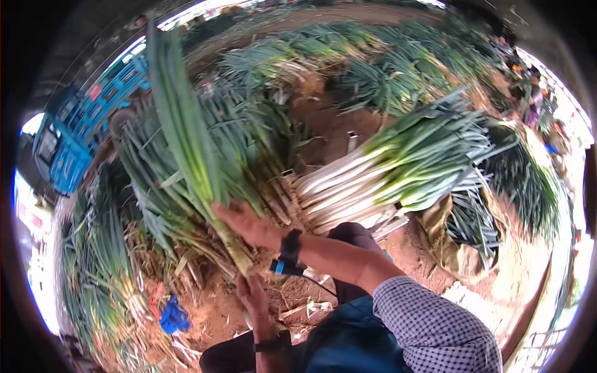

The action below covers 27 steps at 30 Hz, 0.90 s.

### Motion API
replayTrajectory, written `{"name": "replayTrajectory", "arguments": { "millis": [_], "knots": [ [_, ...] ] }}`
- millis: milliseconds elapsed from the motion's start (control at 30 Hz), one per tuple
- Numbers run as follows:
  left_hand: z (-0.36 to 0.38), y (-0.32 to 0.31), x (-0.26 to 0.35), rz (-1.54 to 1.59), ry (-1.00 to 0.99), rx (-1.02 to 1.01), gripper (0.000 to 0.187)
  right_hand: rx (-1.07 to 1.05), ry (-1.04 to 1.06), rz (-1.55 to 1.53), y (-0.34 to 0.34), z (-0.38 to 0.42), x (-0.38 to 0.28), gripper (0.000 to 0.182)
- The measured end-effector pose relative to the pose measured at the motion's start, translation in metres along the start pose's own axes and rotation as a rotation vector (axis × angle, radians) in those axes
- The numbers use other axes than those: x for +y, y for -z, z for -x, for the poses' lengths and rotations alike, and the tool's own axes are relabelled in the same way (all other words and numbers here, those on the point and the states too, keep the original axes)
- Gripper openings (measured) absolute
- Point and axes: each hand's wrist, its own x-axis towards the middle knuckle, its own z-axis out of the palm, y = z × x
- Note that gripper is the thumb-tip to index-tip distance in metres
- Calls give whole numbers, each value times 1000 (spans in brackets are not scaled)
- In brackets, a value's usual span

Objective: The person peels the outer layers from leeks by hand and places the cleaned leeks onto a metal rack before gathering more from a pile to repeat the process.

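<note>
A long green onion, leaves pointing up and away, slants across the front of the view. Around its lower stalk my right hand is closed, and its arm wears a checked sleeve and a dark wrist strap. My left hand is closed at the root end below, partly hidden by the stalk. Behind the held onion leans a pile of untrimmed green onions with brownish stems. To the right lies a neat stack of green onions with bare white stalks.
More green onion heaps lie at the back and left. A sack with dark leaves sits on the right. A blue plastic scrap lies on the soil. A blue truck stands back left; people are far right.
</note>
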Motion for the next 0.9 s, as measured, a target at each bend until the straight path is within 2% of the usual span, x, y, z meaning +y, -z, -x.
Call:
{"name": "replayTrajectory", "arguments": {
  "millis": [67,100,133,167,200,333,433,500,567,667,700,767,800,833,867,900],
  "knots": [
    [-1,1,16,-8,-58,38,22,108,-2,258,-31,30,-20,59],
    [0,-1,29,-44,-86,58,23,126,11,255,-35,27,-7,57],
    [1,-5,44,-80,-115,72,26,175,-19,194,-41,31,-19,51],
    [3,-10,56,-119,-140,79,29,178,-137,-233,-50,31,-26,48],
    [5,-18,64,-16,-180,87,31,147,-138,-286,-49,26,-19,48],
    [-2,-16,53,-176,-272,155,29,67,-170,-409,-40,23,-21,41],
    [-7,-19,28,24,-142,187,37,56,-218,-500,-29,22,-20,34],
    [9,-18,65,-272,-113,198,34,77,-252,-523,-25,20,-12,30],
    [13,-26,76,-418,32,202,32,135,-194,-375,-27,22,-7,28],
    [15,-16,29,-268,-55,215,29,282,-57,13,-4,16,32,29],
    [11,0,-5,190,60,321,29,269,-56,134,-7,18,37,29],
    [17,1,25,-105,66,167,27,218,-79,352,-8,30,42,28],
    [-2,13,-41,46,134,255,29,193,-93,417,-8,35,44,27],
    [-9,21,-45,-34,6,174,32,160,-112,467,-7,39,48,27],
    [-2,14,1,56,86,125,35,124,-133,511,-8,44,52,26],
    [-6,1,-2,134,43,97,34,85,-155,555,-9,50,55,26]
  ]
}}
